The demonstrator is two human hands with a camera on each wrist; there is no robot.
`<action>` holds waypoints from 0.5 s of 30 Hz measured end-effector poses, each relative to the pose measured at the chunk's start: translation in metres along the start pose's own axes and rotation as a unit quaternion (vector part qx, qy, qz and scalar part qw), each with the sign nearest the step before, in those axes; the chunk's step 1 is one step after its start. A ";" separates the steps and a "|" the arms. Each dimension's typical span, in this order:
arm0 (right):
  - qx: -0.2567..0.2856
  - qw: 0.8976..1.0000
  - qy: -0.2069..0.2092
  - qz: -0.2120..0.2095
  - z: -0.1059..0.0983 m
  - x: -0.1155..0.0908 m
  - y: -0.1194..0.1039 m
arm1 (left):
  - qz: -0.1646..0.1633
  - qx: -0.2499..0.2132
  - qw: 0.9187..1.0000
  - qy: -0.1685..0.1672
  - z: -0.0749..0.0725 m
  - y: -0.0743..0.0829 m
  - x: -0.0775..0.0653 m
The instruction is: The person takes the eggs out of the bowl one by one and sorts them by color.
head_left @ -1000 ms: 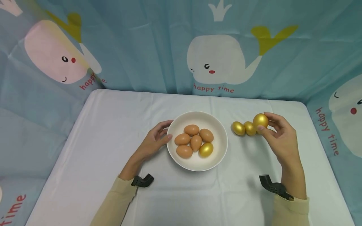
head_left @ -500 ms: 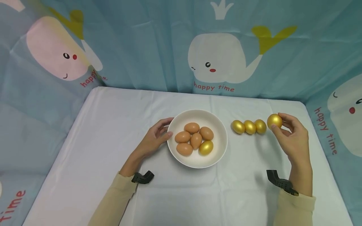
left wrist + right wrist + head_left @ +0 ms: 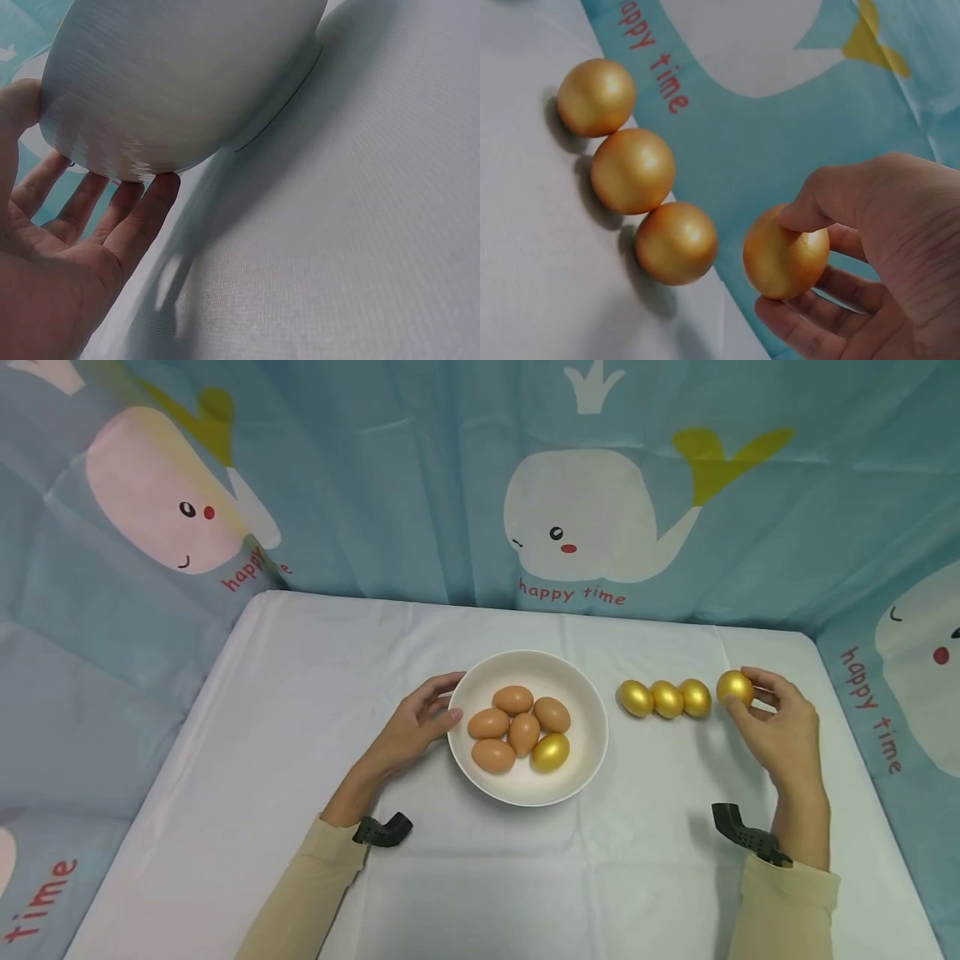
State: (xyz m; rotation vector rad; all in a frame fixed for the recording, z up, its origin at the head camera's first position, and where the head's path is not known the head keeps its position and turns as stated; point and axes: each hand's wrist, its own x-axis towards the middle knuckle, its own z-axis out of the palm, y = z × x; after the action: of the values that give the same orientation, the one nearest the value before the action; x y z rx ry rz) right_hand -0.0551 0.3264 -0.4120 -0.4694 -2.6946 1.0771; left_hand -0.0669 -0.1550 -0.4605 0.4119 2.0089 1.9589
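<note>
We have a glossy, gold, egg-shaped piece [image 3: 772, 259] pinched in our right hand [image 3: 783, 731], so that grip is closed on it, thumb on one side and fingers on the other. It is just beside a row of three matching gold eggs [image 3: 667, 699], apart from the nearest one; we cannot tell whether its underside meets the white, cloth-covered surface [image 3: 487, 877]. Our left hand [image 3: 416, 722] grips a round, smooth, white bowl [image 3: 587, 714], thumb at the rim and fingers against the outer wall. The bowl stands upright, holding five brown eggs [image 3: 523, 733] and one gold egg [image 3: 551, 752] bunched together.

The likeliest trouble, we judge, is a slip: the held egg is curved and looks slick (shine can mislead, of course), so an uneven squeeze could shoot it out of the fingers. Let go without steadying, it might roll, since nothing visible would stop it on the far side from the row. Moved a little too far towards its neighbours, it could knock them along; the row appears to have no support beyond the cloth. A tug or push by the left hand could slide the bowl or jostle its eggs.
</note>
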 end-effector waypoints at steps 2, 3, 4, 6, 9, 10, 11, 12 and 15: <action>-0.009 1.000 -0.007 0.001 0.002 0.002 0.005 | -0.003 -0.001 1.000 0.001 0.000 -0.001 0.000; -0.014 1.000 -0.010 0.001 0.003 0.003 0.007 | -0.004 -0.001 1.000 0.002 0.000 -0.001 0.000; -0.018 1.000 -0.012 -0.002 0.003 0.004 0.009 | -0.004 -0.001 1.000 0.002 0.000 -0.001 0.000; -0.025 1.000 -0.013 -0.009 0.004 0.005 0.013 | -0.005 0.000 1.000 0.002 0.000 -0.001 0.001; -0.031 0.999 -0.014 -0.018 0.004 0.007 0.017 | -0.003 0.001 1.000 0.002 0.000 -0.001 0.001; -0.032 0.999 -0.015 -0.023 0.004 0.007 0.017 | -0.004 0.002 1.000 0.002 0.000 -0.001 0.001; -0.033 0.999 -0.016 -0.024 0.004 0.007 0.018 | -0.004 0.002 1.000 0.002 0.000 -0.001 0.001; -0.035 0.999 -0.019 -0.025 0.005 0.007 0.019 | -0.005 0.002 1.000 0.003 0.000 -0.001 0.001; -0.039 0.999 -0.025 -0.029 0.005 0.007 0.020 | -0.004 0.003 1.000 0.002 -0.001 -0.002 0.002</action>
State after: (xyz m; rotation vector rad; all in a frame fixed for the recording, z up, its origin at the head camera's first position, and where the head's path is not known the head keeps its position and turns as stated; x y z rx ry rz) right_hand -0.0589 0.3395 -0.4287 -0.3798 -2.7830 0.9845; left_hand -0.0685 -0.1550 -0.4620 0.4001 2.0164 1.9512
